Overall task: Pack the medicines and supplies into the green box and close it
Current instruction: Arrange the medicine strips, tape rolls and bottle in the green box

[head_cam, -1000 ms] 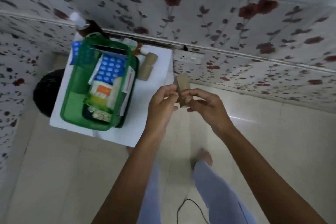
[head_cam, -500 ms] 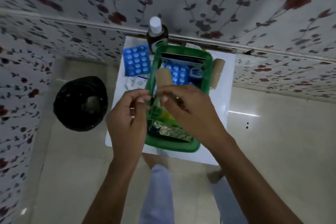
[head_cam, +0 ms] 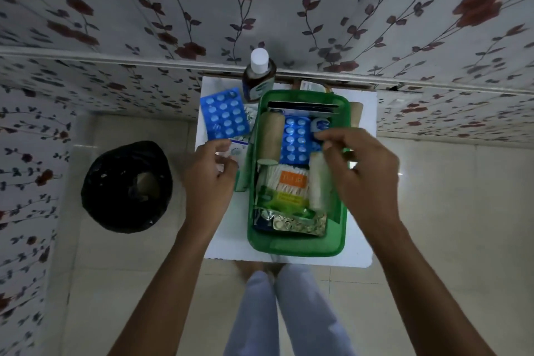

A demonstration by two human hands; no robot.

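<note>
The green box (head_cam: 297, 248) stands open on a small white table (head_cam: 364, 240). Inside lie a tan bandage roll (head_cam: 271, 136) along the left wall, a blue blister pack (head_cam: 297, 141), a small blue-and-white jar (head_cam: 320, 125), an orange-labelled cotton pack (head_cam: 289, 182), a pale roll (head_cam: 318, 182) and foil strips (head_cam: 297, 224). My right hand (head_cam: 361, 173) hovers over the box's right side, fingertips by the jar, holding nothing. Left of the box, my left hand (head_cam: 211, 173) is over a white packet (head_cam: 238, 150), fingers loosely curled.
Outside the box are a blue blister pack (head_cam: 224, 115), a brown bottle with a white cap (head_cam: 257, 78) at the wall, and a tan roll (head_cam: 356, 115) on the right. A black-lined bin (head_cam: 127, 186) stands on the floor at left. My legs are under the table's front edge.
Both hands carried the tan bandage roll from the right over the box; it now lies inside along the left wall, released. My left hand moved out to the left of the box.
</note>
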